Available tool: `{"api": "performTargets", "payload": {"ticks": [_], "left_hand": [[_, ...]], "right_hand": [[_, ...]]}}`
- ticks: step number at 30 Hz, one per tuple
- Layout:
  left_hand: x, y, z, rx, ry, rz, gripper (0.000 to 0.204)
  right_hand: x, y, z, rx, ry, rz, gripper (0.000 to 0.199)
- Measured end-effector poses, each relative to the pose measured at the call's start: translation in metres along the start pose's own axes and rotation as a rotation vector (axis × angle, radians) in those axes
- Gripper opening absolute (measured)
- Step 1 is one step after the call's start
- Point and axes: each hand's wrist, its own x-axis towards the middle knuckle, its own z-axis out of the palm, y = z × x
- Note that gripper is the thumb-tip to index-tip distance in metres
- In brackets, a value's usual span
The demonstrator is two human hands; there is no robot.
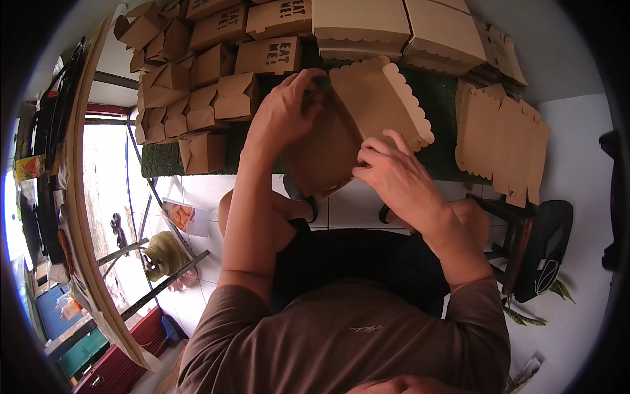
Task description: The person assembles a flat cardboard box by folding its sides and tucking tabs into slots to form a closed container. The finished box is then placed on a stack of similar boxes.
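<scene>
An open brown cardboard box [325, 148] lies tilted in front of me, its base reaching past the near edge of the green table. Its lid [374, 98], with scalloped flaps, is folded back to the far right. My left hand [283, 111] curls round the base's far left side, fingers bent over the wall; part of its grip is hidden. At the near right corner, by the fold between base and lid, my right hand [401, 172] pinches the cardboard with thumb and bent fingers, its index finger raised.
Several small folded boxes [233, 95] are stacked at the far left. Large pale boxes [361, 26] stand at the back. Flat unfolded blanks [502, 141] overhang the table's right edge. A dark stool [515, 243] with a black bag [545, 249] is at my right; a green gas cylinder [165, 255] stands left.
</scene>
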Motion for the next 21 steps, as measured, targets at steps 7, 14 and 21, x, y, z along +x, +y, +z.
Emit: {"api": "performTargets", "payload": {"ticks": [7,14,21], "left_hand": [[0.001,0.002,0.003,0.047,0.026,-0.055,0.049],[-0.016,0.016,-0.017,-0.081,-0.168,0.004,0.039],[-0.027,0.011,-0.04,-0.212,-0.187,0.114,0.047]], "right_hand": [[-0.014,0.017,-0.01,0.023,0.094,0.195,0.028],[-0.036,0.012,-0.019,0.194,-0.135,0.337,0.018],[-0.034,0.005,-0.028,0.287,-0.223,0.46,0.017]]}}
